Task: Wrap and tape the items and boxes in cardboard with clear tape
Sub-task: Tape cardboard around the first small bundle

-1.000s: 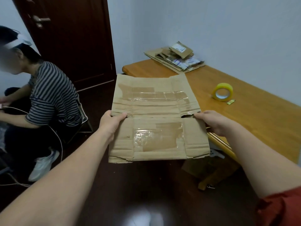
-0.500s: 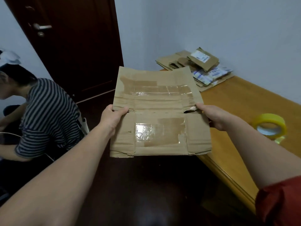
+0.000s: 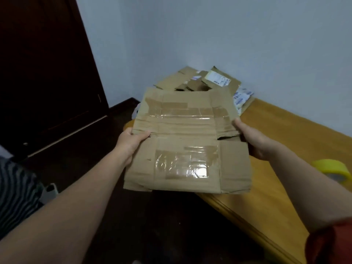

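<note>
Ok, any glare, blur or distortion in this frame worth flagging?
Head view: glare on the old clear tape patch of the flattened cardboard box; yellow tape roll at the right edge is blurred; wide-angle stretch on both forearms; door and floor very dark.

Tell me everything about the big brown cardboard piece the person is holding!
The cardboard piece is a flattened, creased brown box with worn flaps and old shiny clear tape patches across its upper and lower panels. It is held nearly flat in the air, over the edge of the wooden table. The left hand pinches its left edge and the right hand its right edge, beside a tear.
</note>
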